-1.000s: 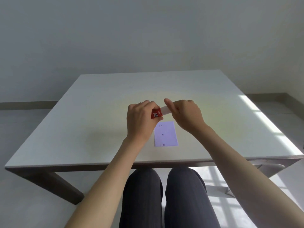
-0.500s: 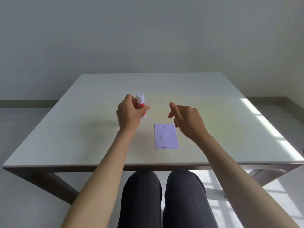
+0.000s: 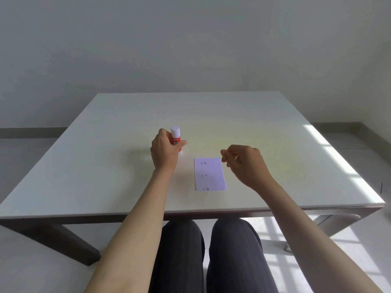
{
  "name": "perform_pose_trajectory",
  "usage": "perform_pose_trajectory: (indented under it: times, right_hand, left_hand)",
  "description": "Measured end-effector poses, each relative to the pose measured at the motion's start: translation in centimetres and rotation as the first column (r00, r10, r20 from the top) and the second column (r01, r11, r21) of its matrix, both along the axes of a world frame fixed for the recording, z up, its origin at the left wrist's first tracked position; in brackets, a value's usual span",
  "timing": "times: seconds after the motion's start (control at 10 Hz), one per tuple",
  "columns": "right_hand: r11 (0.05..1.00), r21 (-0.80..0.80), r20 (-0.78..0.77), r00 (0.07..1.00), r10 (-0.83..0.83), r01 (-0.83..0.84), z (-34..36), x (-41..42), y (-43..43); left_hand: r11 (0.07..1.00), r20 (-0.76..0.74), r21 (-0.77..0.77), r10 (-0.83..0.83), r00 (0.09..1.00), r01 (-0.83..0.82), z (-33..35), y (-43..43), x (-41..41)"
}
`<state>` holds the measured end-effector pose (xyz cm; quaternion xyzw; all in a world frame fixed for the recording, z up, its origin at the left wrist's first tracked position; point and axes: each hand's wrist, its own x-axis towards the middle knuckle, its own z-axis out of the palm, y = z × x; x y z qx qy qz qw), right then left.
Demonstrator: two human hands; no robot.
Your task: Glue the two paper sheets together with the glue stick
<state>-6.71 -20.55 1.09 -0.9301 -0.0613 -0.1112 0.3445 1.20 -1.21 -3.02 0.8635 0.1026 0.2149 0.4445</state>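
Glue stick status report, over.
Left hand grips glue stick upright, cap on. Right hand empty, hovering beside paper. Nothing in the way.

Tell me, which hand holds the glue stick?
The left hand grips the glue stick; the right hand hovers empty beside the paper.

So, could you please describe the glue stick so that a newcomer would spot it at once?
On the white table, look left of the pale paper. The left hand holds the glue stick upright there: the only red thing, with a white cap.
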Motion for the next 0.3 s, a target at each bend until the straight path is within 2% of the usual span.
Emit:
perform_pose_trajectory:
  times: [0.1,0.3]
  right_hand:
    - [1.0,0.001,-0.014,1.0,0.005,-0.005,-0.1,-0.1,0.2]
    - [0.997,-0.058,-0.072,0.995,-0.061,0.057,-1.2,0.6,1.2]
  left_hand:
    - [1.0,-0.022,0.011,-0.026,0.999,0.026,-0.6,0.0,-0.1]
    - [0.992,-0.19,0.022,-0.122,0.974,0.128,-1.4,0.3,-1.4]
